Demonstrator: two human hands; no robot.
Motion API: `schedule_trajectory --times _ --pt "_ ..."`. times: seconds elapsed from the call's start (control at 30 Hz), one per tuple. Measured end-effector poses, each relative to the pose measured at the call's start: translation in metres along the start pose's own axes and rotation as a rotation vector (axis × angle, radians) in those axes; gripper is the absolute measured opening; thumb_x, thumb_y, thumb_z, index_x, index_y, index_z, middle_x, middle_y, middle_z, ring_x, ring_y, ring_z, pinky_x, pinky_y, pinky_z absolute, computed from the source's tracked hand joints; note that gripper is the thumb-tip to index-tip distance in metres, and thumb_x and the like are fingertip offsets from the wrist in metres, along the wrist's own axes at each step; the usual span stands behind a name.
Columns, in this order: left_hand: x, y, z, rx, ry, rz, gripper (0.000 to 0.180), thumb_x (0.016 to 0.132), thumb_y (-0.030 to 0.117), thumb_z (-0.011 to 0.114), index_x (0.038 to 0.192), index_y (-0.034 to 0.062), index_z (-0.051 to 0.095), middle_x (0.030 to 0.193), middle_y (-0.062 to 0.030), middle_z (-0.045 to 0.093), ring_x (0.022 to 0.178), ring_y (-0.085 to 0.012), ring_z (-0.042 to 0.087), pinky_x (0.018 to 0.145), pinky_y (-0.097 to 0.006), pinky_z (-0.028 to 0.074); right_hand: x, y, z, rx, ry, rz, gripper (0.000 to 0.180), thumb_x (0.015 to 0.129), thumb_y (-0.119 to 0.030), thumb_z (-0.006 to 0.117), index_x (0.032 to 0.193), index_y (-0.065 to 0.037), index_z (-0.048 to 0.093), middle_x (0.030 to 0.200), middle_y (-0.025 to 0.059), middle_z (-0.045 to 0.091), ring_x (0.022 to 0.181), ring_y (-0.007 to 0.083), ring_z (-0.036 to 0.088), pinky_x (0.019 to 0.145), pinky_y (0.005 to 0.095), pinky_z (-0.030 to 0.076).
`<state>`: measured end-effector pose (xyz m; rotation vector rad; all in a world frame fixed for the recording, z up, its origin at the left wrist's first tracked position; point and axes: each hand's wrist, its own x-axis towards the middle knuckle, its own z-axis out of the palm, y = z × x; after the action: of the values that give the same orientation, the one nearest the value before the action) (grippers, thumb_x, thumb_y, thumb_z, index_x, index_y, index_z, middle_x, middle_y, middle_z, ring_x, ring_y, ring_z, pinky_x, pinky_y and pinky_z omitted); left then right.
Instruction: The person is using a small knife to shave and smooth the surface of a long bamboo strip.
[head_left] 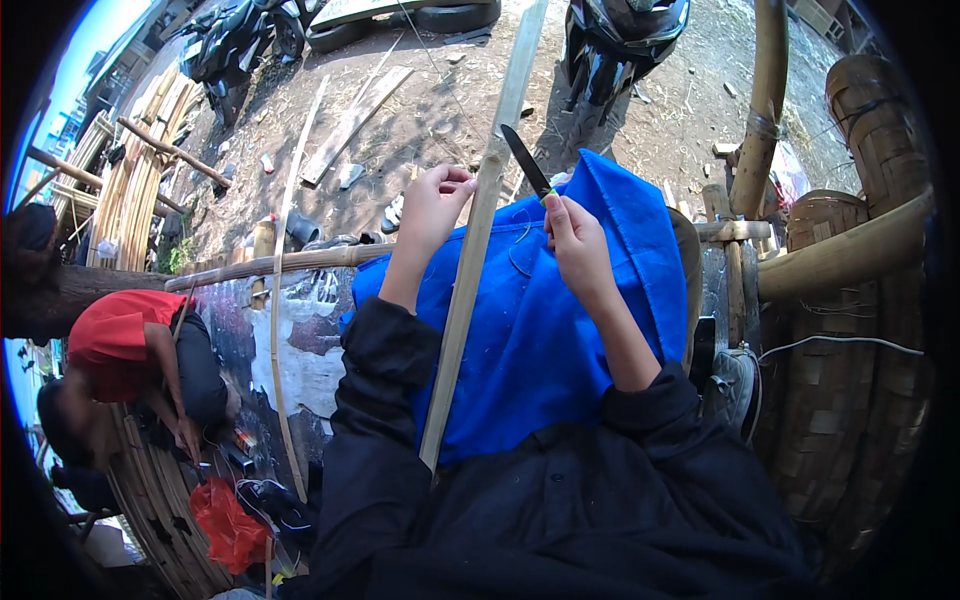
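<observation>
A long split bamboo strip (478, 230) runs from my lap up past the top of the view, lying over the blue cloth (540, 330) on my legs. My right hand (580, 245) is closed round the handle of a knife (525, 160). The dark blade points up and to the left, its tip at the strip's right edge. On the strip's left side is my left hand (432, 215), thumb and fingers pinched together beside the edge. Whatever is between those fingertips is too small to make out. Fine shavings lie on the cloth.
A person in a red shirt (120, 335) bends over at the left, near a red plastic bag (230, 525). A thin bamboo strip (280, 330) stands beside me. Motorbikes (625, 40) are parked ahead. Bamboo posts (760, 110) and woven baskets (825, 390) are on the right.
</observation>
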<state>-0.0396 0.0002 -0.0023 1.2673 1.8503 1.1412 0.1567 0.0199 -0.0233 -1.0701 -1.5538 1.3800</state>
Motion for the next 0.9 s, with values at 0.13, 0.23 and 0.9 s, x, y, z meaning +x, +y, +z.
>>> schedule_trajectory --times 0.13,0.23,0.9 --pt "0.001 0.003 0.0 0.051 0.013 0.0 0.018 0.079 0.016 0.064 0.088 0.0005 0.062 0.076 -0.0088 0.064 0.074 -0.0165 0.062 0.065 -0.029 0.048 0.0 0.002 0.0 0.029 0.005 0.013 0.04 0.095 -0.036 0.043 0.069 -0.006 0.046 0.058 -0.004 0.038 0.053 0.0032 0.036 0.047 0.0196 0.031" --pt "0.004 -0.003 0.004 0.087 0.038 0.071 0.014 0.08 0.013 0.061 0.085 0.0001 0.06 0.079 -0.0089 0.062 0.076 -0.0188 0.062 0.068 -0.03 0.047 0.0 0.004 0.002 0.008 0.006 0.011 0.04 0.095 -0.035 0.043 0.068 -0.006 0.046 0.058 -0.004 0.038 0.053 0.0032 0.036 0.048 0.0196 0.031" --pt "0.007 -0.028 0.023 -0.523 0.113 -0.007 0.012 0.089 0.009 0.052 0.099 0.0024 0.053 0.09 -0.0003 0.054 0.08 -0.0067 0.051 0.074 -0.021 0.043 -0.021 -0.061 -0.023 -0.963 0.064 -0.306 0.027 0.086 -0.03 0.054 0.076 -0.004 0.056 0.071 0.0127 0.052 0.069 0.0292 0.05 0.063 0.0403 0.04"
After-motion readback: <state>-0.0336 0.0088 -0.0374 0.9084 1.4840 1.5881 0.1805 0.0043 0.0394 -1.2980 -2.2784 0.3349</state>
